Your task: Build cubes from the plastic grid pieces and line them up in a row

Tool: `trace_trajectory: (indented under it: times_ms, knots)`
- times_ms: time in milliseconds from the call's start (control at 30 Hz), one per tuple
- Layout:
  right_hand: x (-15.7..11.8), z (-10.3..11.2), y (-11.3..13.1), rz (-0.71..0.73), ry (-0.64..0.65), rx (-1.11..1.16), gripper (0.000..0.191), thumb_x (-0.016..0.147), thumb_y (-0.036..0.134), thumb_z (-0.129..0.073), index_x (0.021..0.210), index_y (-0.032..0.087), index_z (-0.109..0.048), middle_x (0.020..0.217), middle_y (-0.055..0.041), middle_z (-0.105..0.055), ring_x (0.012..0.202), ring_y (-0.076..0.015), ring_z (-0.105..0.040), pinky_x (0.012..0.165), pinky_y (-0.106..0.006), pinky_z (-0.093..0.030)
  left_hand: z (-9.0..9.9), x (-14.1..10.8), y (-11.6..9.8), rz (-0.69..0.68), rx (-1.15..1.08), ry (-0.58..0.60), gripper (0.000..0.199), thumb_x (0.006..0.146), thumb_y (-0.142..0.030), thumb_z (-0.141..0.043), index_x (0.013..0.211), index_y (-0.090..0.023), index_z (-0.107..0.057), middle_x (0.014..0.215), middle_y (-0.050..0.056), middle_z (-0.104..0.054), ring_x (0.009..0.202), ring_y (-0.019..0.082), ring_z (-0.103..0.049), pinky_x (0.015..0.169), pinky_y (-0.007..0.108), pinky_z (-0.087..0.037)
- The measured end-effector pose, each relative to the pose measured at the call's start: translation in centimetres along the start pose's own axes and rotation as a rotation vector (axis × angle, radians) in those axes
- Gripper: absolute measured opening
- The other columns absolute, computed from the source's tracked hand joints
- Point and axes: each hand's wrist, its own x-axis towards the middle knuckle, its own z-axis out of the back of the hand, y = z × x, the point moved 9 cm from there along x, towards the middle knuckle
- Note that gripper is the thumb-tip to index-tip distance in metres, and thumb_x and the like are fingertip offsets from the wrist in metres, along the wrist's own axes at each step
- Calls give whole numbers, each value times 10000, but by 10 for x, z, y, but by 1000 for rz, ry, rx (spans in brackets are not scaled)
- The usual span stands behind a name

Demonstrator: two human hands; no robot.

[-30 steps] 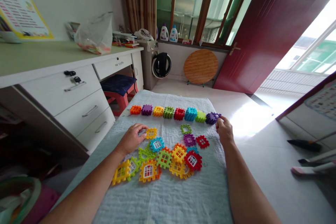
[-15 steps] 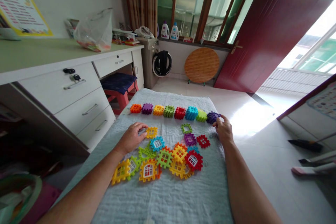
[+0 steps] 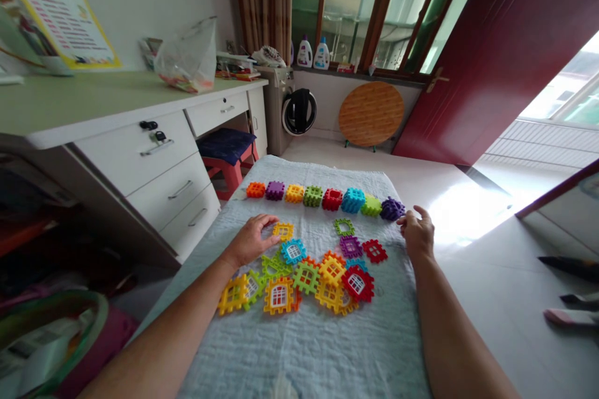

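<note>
On the cloth-covered table, my left hand (image 3: 253, 240) rests with thumb and fingers apart at the left edge of a yellow window-shaped building piece (image 3: 283, 231). Whether it touches the piece is unclear. My right hand (image 3: 418, 232) is just right of a dark purple stack of pieces (image 3: 392, 208), fingers spread and holding nothing. That stack ends a row of colour-sorted stacks, among them a blue stack (image 3: 353, 200), a red stack (image 3: 332, 199) and an orange stack (image 3: 256, 190). Nearer me lie loose pieces, including a red window piece (image 3: 358, 283) and a purple piece (image 3: 350, 247).
A pale blue cloth (image 3: 299, 355) covers the table. To the left stand a white desk (image 3: 135, 168), a stool (image 3: 229, 153) and a tub (image 3: 100, 336). A washing machine (image 3: 276, 112), a round wooden board (image 3: 371, 113) and a red door (image 3: 458, 75) are beyond.
My right hand has let go of the dark purple stack and drawn back slightly to the right, its fingers opening. My left hand stays beside the yellow piece. The whole view has shifted a little.
</note>
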Motion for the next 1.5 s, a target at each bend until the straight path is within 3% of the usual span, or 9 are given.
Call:
trace_trajectory:
  times_ms: [200,367,567,733,900,1067,1167,1333,1500]
  knots:
    - [-23,-9,65,187,-8,9,408,770,300,-571,1144,138,-546,556,47,-573,403,-73,-405,389,-187,-326,1,-2,-6,-24,58,6,446,689,-243,-682,1123,-180,-606,1069,81,-660,1013,245,-582,934,396,-458]
    - [-60,-65,103,288,402,-198,313,792,340,-557,1057,178,-600,583,34,-580,443,-91,-443,434,-209,-359,-4,0,-14,-77,99,61,465,676,-196,-652,1140,-198,-610,1207,78,-620,1099,256,-550,998,420,-398]
    - [-136,-119,90,530,916,-683,216,831,258,-495,988,203,-633,558,42,-558,492,-113,-488,500,-230,-342,-6,2,-18,-65,63,67,292,751,-252,-608,1036,-221,-664,1126,44,-670,1048,240,-566,964,388,-416]
    - [-164,-126,82,624,952,-681,233,823,226,-512,1025,176,-618,813,-43,-637,741,-175,-578,695,-298,-438,3,2,-3,55,-102,-56,286,906,-368,-426,984,-192,-637,885,34,-683,829,183,-623,774,303,-487]
    - [-191,-130,86,705,1154,-640,340,760,354,-656,1070,217,-627,1024,-76,-608,974,-240,-527,878,-391,-429,6,2,14,149,-198,-84,306,882,-348,-453,1114,-176,-556,829,17,-660,754,173,-631,710,306,-518]
    - [-204,-130,83,719,1220,-653,505,676,388,-726,1140,228,-607,1090,-88,-572,1015,-264,-500,913,-426,-430,29,1,5,47,151,-260,296,766,-198,-564,1057,-184,-613,1153,91,-563,1104,244,-529,1012,422,-401]
    - [-202,-130,77,713,1203,-632,454,700,320,-697,1133,222,-606,1089,-87,-572,1001,-249,-518,902,-404,-442,39,1,9,64,183,-312,286,767,-175,-539,1042,-171,-618,1166,101,-553,1140,249,-501,1038,429,-375]
    - [-189,-128,68,700,1044,-601,413,761,355,-661,1142,211,-594,1129,-99,-559,1035,-252,-534,910,-400,-450,52,3,15,179,37,-164,252,780,-277,-546,999,-179,-625,1048,67,-627,891,200,-586,792,331,-502]
    - [-181,-127,66,706,932,-619,321,833,348,-595,1124,214,-589,1140,-96,-557,1046,-244,-550,912,-390,-459,51,-27,-25,89,73,314,375,687,-408,-677,1020,-240,-642,1033,36,-644,909,219,-594,813,311,-483]
